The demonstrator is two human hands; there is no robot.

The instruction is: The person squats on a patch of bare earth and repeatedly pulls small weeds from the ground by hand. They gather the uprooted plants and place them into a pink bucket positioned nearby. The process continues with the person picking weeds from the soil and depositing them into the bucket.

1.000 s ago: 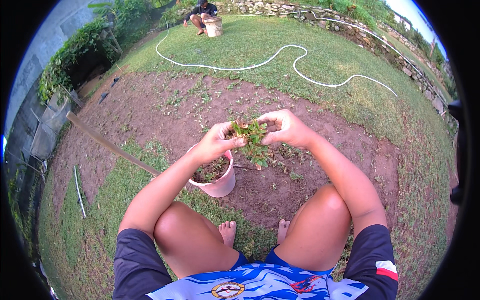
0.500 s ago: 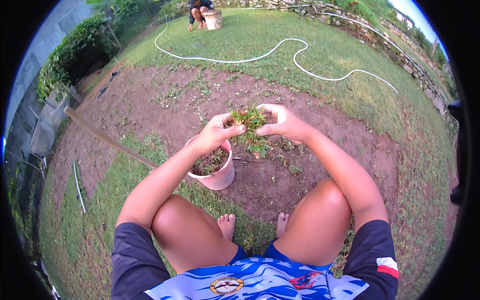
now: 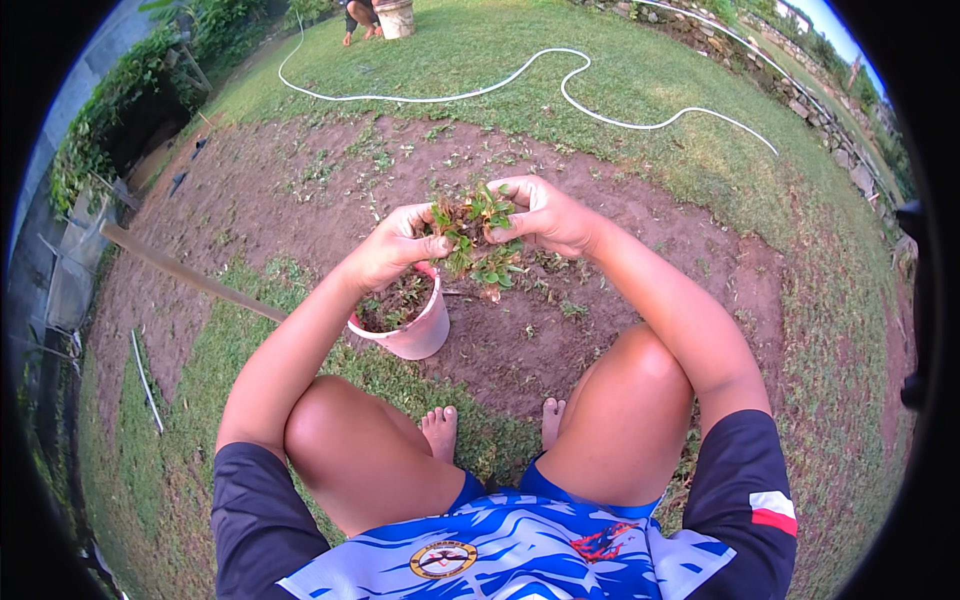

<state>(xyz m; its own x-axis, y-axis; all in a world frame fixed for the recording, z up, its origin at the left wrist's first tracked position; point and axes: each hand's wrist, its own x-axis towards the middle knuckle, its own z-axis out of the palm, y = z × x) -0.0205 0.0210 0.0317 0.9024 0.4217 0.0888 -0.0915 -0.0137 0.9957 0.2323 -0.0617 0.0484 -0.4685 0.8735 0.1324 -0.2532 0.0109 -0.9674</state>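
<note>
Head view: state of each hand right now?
Left hand: closed, holding the left side of a leafy clump.
Right hand: closed, holding its right side.

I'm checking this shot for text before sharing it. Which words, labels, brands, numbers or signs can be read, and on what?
No text can be quoted reliably.
Badge on the shirt: lettering, too small to read.
Red print on the shirt: too blurred to tell whether it holds letters.
Sleeve patch, bucket, plants: no text visible.

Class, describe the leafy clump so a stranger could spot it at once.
Find the brown soil patch, then the left hand and right hand over it. Their fingers hold the leafy clump, raised, unlike plant bits in the pink bucket.
</note>
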